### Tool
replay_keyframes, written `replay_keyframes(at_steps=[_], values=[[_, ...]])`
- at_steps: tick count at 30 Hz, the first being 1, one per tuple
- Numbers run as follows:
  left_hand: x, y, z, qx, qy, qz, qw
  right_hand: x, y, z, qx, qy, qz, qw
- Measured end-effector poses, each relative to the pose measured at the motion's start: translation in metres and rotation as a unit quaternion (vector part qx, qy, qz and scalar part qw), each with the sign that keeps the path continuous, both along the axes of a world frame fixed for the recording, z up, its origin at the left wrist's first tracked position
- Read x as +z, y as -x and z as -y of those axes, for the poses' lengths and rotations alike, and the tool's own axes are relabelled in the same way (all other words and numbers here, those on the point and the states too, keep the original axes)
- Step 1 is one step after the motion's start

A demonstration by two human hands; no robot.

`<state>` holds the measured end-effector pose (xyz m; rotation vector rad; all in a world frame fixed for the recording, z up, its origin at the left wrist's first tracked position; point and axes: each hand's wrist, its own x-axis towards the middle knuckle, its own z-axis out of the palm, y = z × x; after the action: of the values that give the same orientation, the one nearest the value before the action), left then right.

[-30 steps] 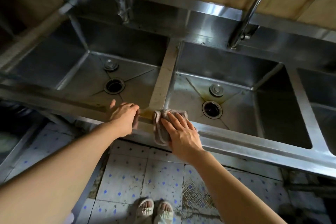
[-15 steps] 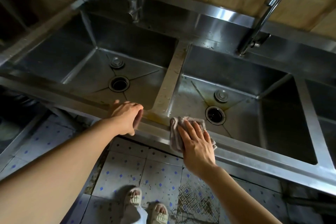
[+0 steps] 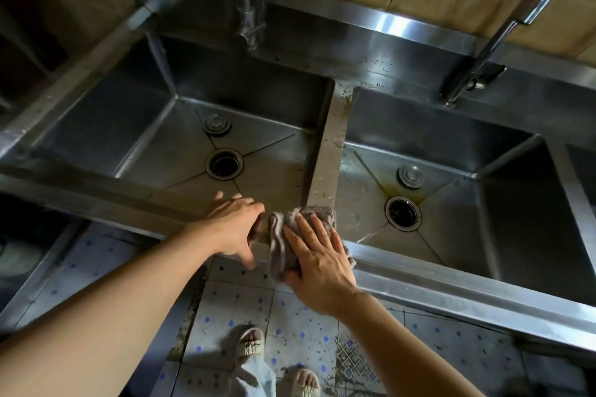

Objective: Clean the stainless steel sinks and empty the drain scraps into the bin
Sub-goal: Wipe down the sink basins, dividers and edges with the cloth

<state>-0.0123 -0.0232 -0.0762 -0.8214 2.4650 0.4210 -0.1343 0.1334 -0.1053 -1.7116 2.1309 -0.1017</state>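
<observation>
At the front rim (image 3: 419,277), my right hand (image 3: 317,263) presses the grey cloth (image 3: 292,229) flat under spread fingers; it has slid back left from half a second ago, to the foot of the divider (image 3: 327,151). My left hand (image 3: 233,226) rests open beside it, grasping nothing. Beyond, yellow staining around the right drain (image 3: 403,213) remains; the left drain (image 3: 224,163) looks untouched, so scrap emptying is likely still ahead.
</observation>
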Motion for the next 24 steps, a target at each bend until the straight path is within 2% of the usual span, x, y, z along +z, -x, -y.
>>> replay_keyframes(at_steps=[4,14,24], values=[[0.003,0.001,0.009,-0.009,-0.025,0.014,1.000,-0.004,-0.002,0.000,-0.035,-0.020,0.002,0.999],[-0.010,0.033,0.031,0.113,-0.096,-0.077,0.986,-0.016,0.060,0.052,-0.066,-0.031,-0.001,0.997],[-0.020,0.114,0.053,0.158,-0.014,-0.093,0.983,-0.017,0.155,0.151,-0.072,-0.043,0.002,0.996]])
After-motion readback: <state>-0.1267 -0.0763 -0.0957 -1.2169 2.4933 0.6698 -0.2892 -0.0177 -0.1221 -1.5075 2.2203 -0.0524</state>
